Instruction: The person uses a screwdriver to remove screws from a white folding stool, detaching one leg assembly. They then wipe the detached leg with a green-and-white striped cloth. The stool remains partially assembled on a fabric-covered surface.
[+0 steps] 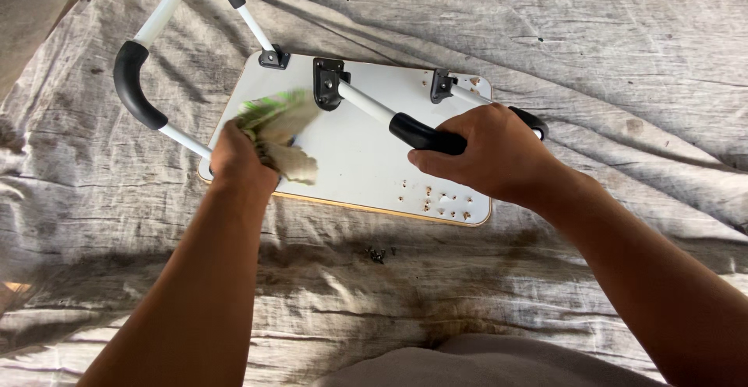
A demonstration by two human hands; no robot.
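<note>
White rectangular folding table board (354, 153) lies underside-up on the wrinkled grey cloth sheet (623, 52) spread over the floor. The right hand (487, 153) has its fingers clenched around the black foam grip of the white tubular metal leg (417, 131), while the left hand (241, 161) grasps a blurred green-and-beige rag (276, 126) pressed to the board. Judgement: the wiping goes best with the leg pinned firm so the board cannot slide, and strokes run clear of the black plastic hinge bracket (327, 83) and the speckled screw holes (440, 200).
</note>
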